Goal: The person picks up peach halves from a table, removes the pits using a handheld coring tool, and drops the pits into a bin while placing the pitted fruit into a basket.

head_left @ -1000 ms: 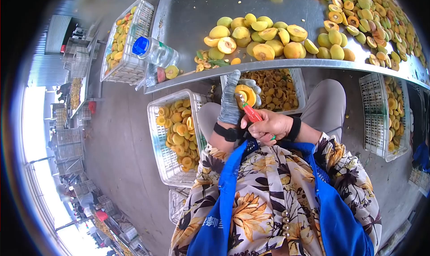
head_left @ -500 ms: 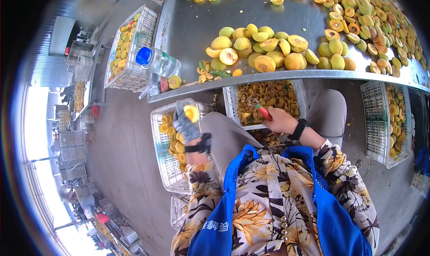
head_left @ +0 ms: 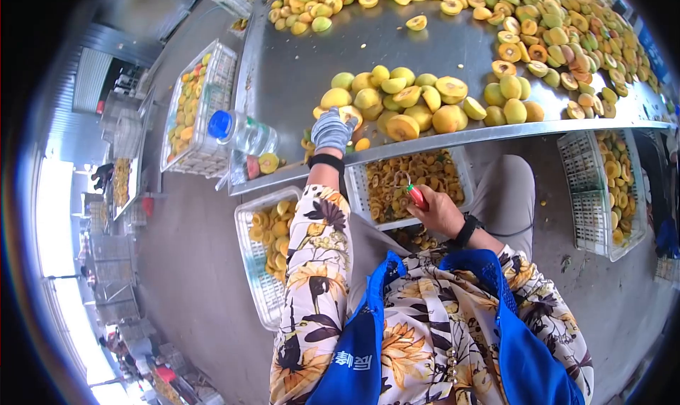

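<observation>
My left hand (head_left: pixel 331 131), in a grey glove, reaches over the near edge of the metal table (head_left: pixel 319 58) and has its fingers on a halved fruit (head_left: pixel 350 114) at the left end of a fruit pile (head_left: pixel 418 100). My right hand (head_left: pixel 438 212) is bare and wrapped round a small red-handled tool (head_left: pixel 418 197) with a looped metal end. It hovers above a white crate (head_left: pixel 361 192) filled with fruit pieces (head_left: pixel 389 175). Left of that, another white crate (head_left: pixel 249 277) holds yellow fruit halves (head_left: pixel 270 238).
A clear bottle with a blue cap (head_left: pixel 249 134) lies at the table's left corner. More fruit (head_left: pixel 552 36) covers the table's right side. A fruit crate (head_left: pixel 202 121) stands beyond the left edge, and another crate (head_left: pixel 591 199) stands at the right.
My left hand has moved from above the left crate up to the fruit on the table; the fruit half it held is gone from it. My right hand still grips the tool.
</observation>
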`<act>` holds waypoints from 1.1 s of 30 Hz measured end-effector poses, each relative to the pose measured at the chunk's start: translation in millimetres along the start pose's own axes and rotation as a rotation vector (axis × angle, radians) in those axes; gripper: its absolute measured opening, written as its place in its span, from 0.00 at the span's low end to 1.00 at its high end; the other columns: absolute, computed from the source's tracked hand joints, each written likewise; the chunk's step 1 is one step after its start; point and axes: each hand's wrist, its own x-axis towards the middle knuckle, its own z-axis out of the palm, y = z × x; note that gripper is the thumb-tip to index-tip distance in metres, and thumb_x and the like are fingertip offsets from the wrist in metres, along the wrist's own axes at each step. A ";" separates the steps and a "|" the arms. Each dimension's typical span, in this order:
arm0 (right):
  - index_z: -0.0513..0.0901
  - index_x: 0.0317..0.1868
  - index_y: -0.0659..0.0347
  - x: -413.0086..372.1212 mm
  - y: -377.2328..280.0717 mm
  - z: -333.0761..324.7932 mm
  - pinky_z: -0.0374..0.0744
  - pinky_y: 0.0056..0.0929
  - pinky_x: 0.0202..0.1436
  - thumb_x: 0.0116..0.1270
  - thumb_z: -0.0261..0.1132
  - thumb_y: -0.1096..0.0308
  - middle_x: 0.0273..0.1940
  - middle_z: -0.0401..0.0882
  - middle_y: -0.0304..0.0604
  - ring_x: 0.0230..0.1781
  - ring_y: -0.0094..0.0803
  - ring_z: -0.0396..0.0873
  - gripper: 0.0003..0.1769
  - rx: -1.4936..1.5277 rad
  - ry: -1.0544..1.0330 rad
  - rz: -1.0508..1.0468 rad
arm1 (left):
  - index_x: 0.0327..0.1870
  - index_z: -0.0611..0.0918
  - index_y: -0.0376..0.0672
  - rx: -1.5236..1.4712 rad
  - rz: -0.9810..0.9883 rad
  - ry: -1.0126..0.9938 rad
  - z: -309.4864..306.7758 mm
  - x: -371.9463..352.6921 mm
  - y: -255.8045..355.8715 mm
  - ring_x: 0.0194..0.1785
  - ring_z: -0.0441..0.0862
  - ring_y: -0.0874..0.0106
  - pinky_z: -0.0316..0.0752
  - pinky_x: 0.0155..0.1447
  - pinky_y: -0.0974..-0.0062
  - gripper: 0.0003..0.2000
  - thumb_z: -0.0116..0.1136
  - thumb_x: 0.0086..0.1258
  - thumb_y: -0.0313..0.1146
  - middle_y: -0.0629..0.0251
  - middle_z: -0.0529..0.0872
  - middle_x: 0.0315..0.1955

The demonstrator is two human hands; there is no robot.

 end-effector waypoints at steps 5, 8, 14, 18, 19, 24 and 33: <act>0.72 0.46 0.62 -9.8 0.1 -14.3 0.76 0.38 0.34 0.54 0.66 0.65 0.28 0.77 0.56 0.30 0.50 0.78 0.20 0.068 0.076 0.079 | 0.55 0.73 0.43 -0.056 -0.098 -0.168 -1.0 12.1 20.5 0.48 0.79 0.56 0.74 0.50 0.62 0.26 0.59 0.55 0.45 0.49 0.79 0.45; 0.71 0.48 0.63 -2.9 -2.6 -12.7 0.75 0.35 0.34 0.54 0.66 0.66 0.28 0.76 0.54 0.28 0.48 0.77 0.22 0.075 0.080 0.082 | 0.53 0.74 0.45 -0.216 0.116 0.066 46.6 10.6 16.0 0.43 0.78 0.53 0.74 0.47 0.60 0.23 0.57 0.52 0.30 0.51 0.78 0.43; 0.63 0.56 0.63 7.9 -9.9 -20.6 0.76 0.36 0.36 0.53 0.67 0.66 0.32 0.78 0.53 0.31 0.47 0.78 0.32 0.189 0.139 0.019 | 0.46 0.75 0.44 -0.430 0.300 0.282 12.1 -19.3 19.7 0.44 0.79 0.57 0.75 0.48 0.66 0.19 0.60 0.50 0.27 0.53 0.79 0.43; 0.59 0.60 0.65 17.8 -32.0 -32.6 0.76 0.32 0.40 0.53 0.70 0.64 0.38 0.77 0.51 0.34 0.41 0.78 0.38 0.306 0.144 -0.022 | 0.42 0.76 0.40 -1.419 0.298 -0.070 -17.2 -69.3 13.9 0.44 0.78 0.70 0.75 0.48 0.74 0.20 0.70 0.47 0.26 0.63 0.80 0.40; 0.60 0.59 0.66 23.0 -30.6 -28.7 0.75 0.30 0.43 0.54 0.70 0.63 0.38 0.77 0.51 0.36 0.37 0.78 0.38 0.294 0.165 -0.045 | 0.42 0.76 0.40 -1.479 0.298 -0.135 -20.5 -84.2 14.6 0.44 0.77 0.73 0.75 0.50 0.75 0.21 0.71 0.46 0.25 0.65 0.80 0.40; 0.63 0.57 0.66 30.3 -55.5 -14.1 0.75 0.27 0.45 0.56 0.69 0.62 0.37 0.77 0.46 0.38 0.33 0.77 0.33 0.507 0.226 -0.037 | 0.49 0.75 0.38 -1.662 0.113 -0.082 -35.4 -150.8 39.2 0.45 0.76 0.75 0.72 0.51 0.78 0.20 0.64 0.59 0.38 0.65 0.79 0.41; 0.65 0.51 0.65 19.5 -58.1 -2.6 0.74 0.34 0.36 0.60 0.63 0.67 0.30 0.75 0.50 0.30 0.43 0.76 0.22 0.307 0.133 -0.213 | 0.49 0.75 0.40 -2.247 -0.395 -0.026 10.0 -151.3 31.2 0.43 0.78 0.72 0.74 0.50 0.75 0.19 0.47 0.70 0.48 0.65 0.80 0.41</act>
